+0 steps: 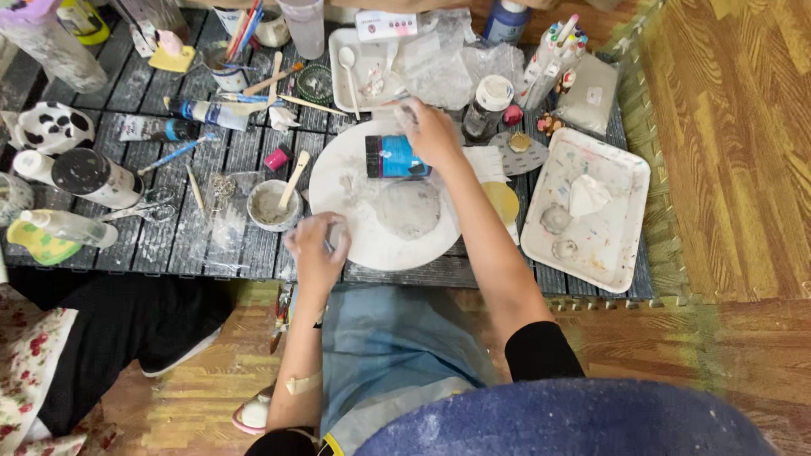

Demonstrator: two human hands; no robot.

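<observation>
- the round white board point(346, 181) lies on the dark slatted table point(152, 245), at its near edge, and serves as the landmark here.
- a flat grey disc of clay point(408, 209) rests on the board, right of its centre.
- the right hand point(432, 133) reaches over the far rim of the board; its grip is pinched on something small and pale, too blurred to name.
- a blue and black box point(393, 157) sits on the board just under that hand, touching its palm side.
- the left hand point(317, 247) hovers at the near left rim of the board, fingers curled together around a thin tool point(329, 246) that barely shows.
- a small bowl point(272, 206) with a wooden stick standing in it is just left of the board.
- a white rectangular tray point(621, 181) lies to the right of the board, well apart, with a crumpled tissue point(586, 195) inside.
- a yellow disc point(503, 201) peeks out between board and tray, partly under the right forearm.
</observation>
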